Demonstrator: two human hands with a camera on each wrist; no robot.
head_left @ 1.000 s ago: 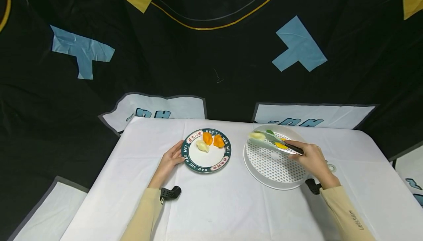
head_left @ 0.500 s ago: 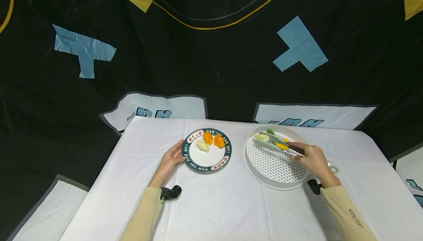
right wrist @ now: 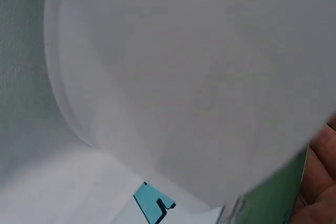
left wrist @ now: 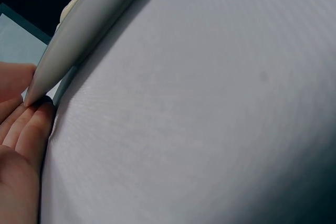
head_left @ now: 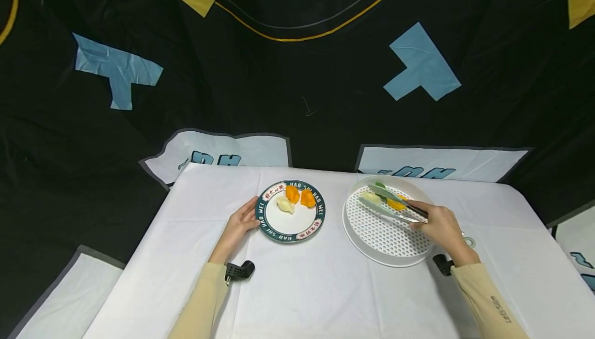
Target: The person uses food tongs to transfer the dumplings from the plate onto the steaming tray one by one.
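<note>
Right hand [head_left: 443,227] holding tongs [head_left: 412,207], seemingly around pale piece [head_left: 371,198], left hand [head_left: 238,228] gripping plate [head_left: 289,225]

head: high, forward-down over table [head_left: 302,287] | left wrist: low, near plate [left wrist: 89,35] — head shares it | right wrist: close against white pan [right wrist: 184,77] — likewise shared

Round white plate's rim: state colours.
The rim is dark green with white lettering and pale panels, clearest in the head view.

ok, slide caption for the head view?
Left hand grips a plate; right hand holds tongs over a white perforated tray.
</note>
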